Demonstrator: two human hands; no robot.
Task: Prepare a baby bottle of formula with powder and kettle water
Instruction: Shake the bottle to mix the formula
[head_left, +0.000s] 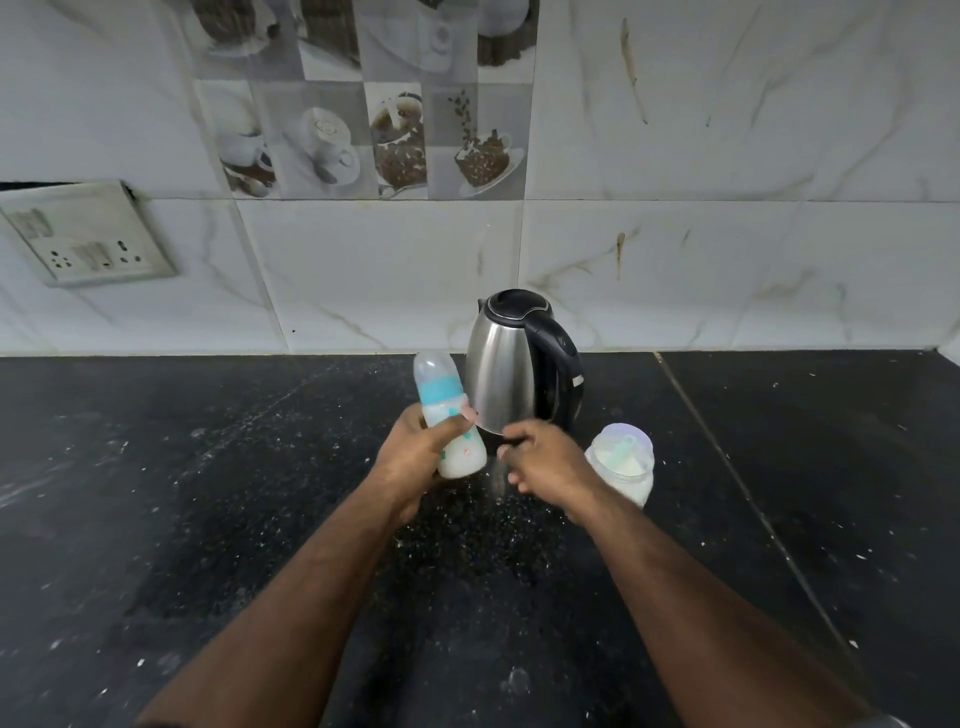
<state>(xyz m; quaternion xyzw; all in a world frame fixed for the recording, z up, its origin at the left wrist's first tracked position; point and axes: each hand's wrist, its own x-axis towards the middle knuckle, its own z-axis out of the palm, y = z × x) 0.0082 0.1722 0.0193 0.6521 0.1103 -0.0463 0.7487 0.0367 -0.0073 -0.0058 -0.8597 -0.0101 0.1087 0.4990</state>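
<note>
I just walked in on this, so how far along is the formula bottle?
Nearly done, it seems. The baby bottle holds white liquid and has its teal collar and cap on, so powder and water look already added. The left hand holds it tilted, maybe for shaking. The right hand is free, blurred. The kettle stands on the counter. The powder container beside it looks still open.
</note>
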